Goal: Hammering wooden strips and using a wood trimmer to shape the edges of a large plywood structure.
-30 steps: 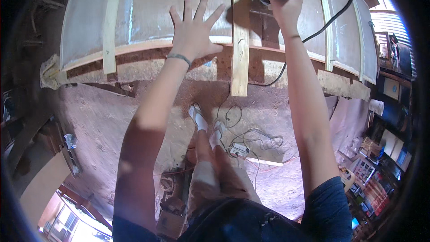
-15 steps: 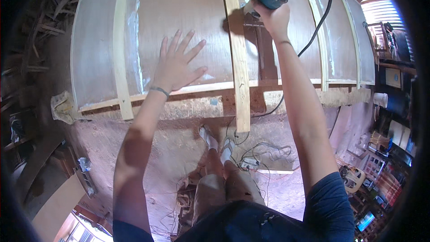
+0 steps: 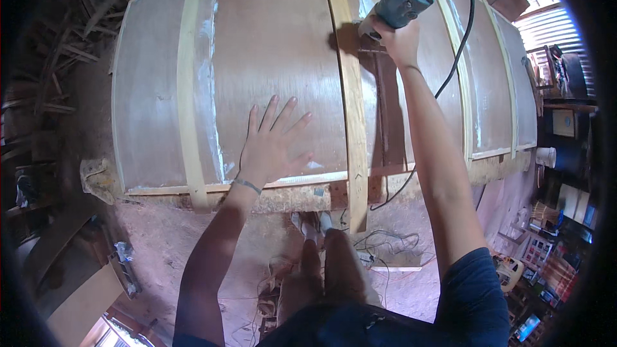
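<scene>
A large brown plywood panel [image 3: 276, 45] lies before me, with pale wooden strips [image 3: 357, 160] across it and streaks of white filler or glue. My left hand [image 3: 273, 148] rests flat on the panel near its front edge, fingers spread, holding nothing. Farther off and to the right, my right hand [image 3: 402, 46] grips a teal corded power tool [image 3: 405, 5], which stands upright like a trim router. Its lower end is beside the middle strip, mostly hidden by my fingers and shadow. A black cable [image 3: 468, 22] loops from its top past my right forearm.
Loose cables [image 3: 389, 238] and a power strip lie on the floor near my feet. Scrap wood [image 3: 61, 58] is piled at the left. A white plastic chair [image 3: 509, 273] and cluttered shelves stand at the right. One strip juts past the panel's front edge.
My view has shifted, so the panel sits lower in it. My feet appear closer to the front edge. The left hand stays flat and the right keeps its grip on the tool.
</scene>
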The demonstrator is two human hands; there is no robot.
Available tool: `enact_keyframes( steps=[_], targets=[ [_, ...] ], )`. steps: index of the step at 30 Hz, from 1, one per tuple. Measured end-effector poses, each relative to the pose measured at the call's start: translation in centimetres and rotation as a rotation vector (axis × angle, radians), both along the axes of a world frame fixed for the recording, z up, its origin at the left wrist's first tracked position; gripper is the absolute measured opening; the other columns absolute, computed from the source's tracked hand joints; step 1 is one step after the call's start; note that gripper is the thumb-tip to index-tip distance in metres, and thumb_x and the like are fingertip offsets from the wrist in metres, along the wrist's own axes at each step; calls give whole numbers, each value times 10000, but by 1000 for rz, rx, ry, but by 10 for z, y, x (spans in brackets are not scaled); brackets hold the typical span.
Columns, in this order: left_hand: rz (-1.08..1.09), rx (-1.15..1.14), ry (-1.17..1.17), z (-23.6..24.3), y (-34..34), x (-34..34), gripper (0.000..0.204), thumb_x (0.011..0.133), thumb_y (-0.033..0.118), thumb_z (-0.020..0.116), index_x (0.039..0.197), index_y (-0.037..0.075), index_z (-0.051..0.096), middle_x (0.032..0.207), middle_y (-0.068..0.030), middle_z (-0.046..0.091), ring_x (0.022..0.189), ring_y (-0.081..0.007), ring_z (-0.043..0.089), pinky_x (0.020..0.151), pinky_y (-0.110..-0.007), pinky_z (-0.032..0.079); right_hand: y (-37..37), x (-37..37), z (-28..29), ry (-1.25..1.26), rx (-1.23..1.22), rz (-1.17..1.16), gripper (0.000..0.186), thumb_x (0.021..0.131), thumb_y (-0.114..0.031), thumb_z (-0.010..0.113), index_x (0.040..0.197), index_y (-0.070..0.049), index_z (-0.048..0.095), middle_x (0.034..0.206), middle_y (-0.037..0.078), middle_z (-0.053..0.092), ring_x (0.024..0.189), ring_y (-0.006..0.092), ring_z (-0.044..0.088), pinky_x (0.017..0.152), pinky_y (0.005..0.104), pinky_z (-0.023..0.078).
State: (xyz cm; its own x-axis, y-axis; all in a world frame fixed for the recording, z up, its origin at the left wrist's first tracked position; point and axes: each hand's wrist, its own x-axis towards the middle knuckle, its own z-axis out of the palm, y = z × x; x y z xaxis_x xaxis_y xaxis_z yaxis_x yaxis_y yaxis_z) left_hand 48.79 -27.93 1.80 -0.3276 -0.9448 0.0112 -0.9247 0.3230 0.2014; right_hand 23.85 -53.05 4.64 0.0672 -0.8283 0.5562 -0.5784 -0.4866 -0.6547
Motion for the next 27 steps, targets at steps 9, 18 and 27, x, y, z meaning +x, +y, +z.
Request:
enact_keyframes(
  steps=[9, 18, 27],
  targets=[
    [0, 60, 38, 5, -4, -2, 741, 821, 613, 568, 1474, 302, 410, 1582, -84, 267, 1460, -366, 190, 1138, -643, 131, -66, 11, 1, 21, 74, 3, 291, 698, -256, 761, 926, -81, 722, 858, 113, 713, 786, 276, 686, 713, 367, 523],
    [5, 181, 55, 15, -10, -2, 729, 817, 622, 566, 1459, 303, 436, 1569, -85, 301, 1439, -373, 243, 1122, -648, 160, -145, 24, -6, -62, 220, -66, 378, 674, -322, 771, 912, -37, 704, 778, 94, 684, 613, 181, 658, 553, 316, 517],
    [37, 248, 45, 19, -9, 0, 714, 815, 651, 556, 1440, 318, 465, 1563, -67, 322, 1439, -364, 257, 1106, -646, 191, -194, 52, 8, -238, 224, 36, 359, 689, -260, 753, 935, -10, 678, 745, 77, 667, 596, 160, 641, 536, 307, 521]
  ],
)
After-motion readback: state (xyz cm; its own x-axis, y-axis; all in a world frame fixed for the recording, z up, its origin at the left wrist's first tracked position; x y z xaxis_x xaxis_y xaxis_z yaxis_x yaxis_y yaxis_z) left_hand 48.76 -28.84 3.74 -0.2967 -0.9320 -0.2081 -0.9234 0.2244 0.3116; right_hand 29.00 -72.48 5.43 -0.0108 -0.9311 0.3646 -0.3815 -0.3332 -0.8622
